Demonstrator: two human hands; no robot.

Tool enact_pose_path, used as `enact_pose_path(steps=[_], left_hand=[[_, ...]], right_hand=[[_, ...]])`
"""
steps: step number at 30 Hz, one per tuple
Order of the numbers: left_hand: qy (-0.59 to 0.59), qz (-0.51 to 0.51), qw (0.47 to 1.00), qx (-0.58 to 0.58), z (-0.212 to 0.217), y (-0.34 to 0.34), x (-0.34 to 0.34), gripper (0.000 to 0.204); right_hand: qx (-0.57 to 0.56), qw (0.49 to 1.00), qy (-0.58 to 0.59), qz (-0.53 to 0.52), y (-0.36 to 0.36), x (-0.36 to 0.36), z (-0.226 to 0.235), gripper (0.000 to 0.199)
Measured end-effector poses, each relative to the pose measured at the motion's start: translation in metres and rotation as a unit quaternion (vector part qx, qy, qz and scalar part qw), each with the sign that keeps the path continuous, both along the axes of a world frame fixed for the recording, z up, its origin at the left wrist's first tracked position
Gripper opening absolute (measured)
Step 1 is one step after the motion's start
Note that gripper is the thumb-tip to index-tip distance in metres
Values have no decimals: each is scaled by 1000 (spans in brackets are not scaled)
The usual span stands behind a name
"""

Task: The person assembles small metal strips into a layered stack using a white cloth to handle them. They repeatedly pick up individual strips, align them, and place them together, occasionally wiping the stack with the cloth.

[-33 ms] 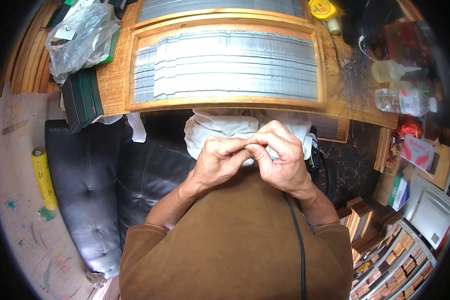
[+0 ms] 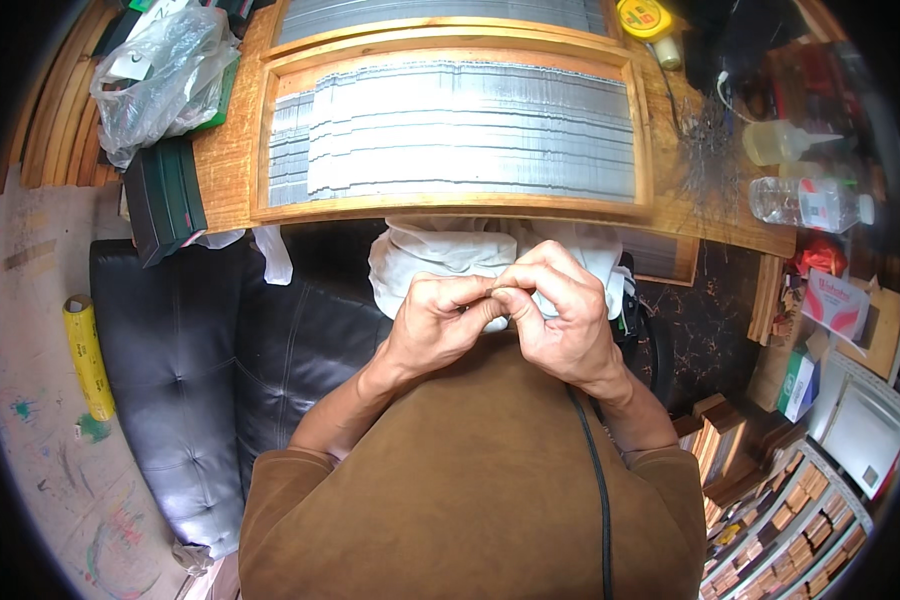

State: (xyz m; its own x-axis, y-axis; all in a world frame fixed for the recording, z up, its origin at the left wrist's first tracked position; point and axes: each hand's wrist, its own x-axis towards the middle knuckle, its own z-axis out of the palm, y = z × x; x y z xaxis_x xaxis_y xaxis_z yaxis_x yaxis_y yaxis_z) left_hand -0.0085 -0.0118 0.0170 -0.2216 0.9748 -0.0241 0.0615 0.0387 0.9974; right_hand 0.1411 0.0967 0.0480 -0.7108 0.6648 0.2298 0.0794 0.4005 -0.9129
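Note:
My left hand (image 2: pixel 433 325) and my right hand (image 2: pixel 568 325) meet in front of my chest, above my lap. Thumbs and forefingers of both are pinched together, tip against tip. Whatever they hold between the fingertips is very small and mostly covered, so its kind does not show. Behind the hands lies pale cloth (image 2: pixel 440 255) over my lap. Beyond it, on the wooden table (image 2: pixel 225 165), rests a shallow wooden tray (image 2: pixel 645 150) filled with closely packed rows of thin silvery strips.
A second tray (image 2: pixel 440 28) adjoins the first at the back. Yellow tape measure (image 2: pixel 642 18), a bundle of dark wires (image 2: pixel 710 155) and a clear bottle (image 2: pixel 800 203) are at right. Plastic bag (image 2: pixel 165 85) and dark green box (image 2: pixel 160 205) sit left, above a black sofa (image 2: pixel 180 380).

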Motion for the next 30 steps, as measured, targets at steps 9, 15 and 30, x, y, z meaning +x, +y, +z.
enact_pose_path(steps=[9,15,30], left_hand=[[-22,5,999,-34,3,3,2,17],[-97,95,991,19,-8,1,-2,18],[-166,62,984,-29,-14,2,3,19]], right_hand=[[-5,1000,-17,-26,6,5,4,8],[2,990,-13,-142,85,49,46,7],[27,935,-182,-303,220,124,86,21]])
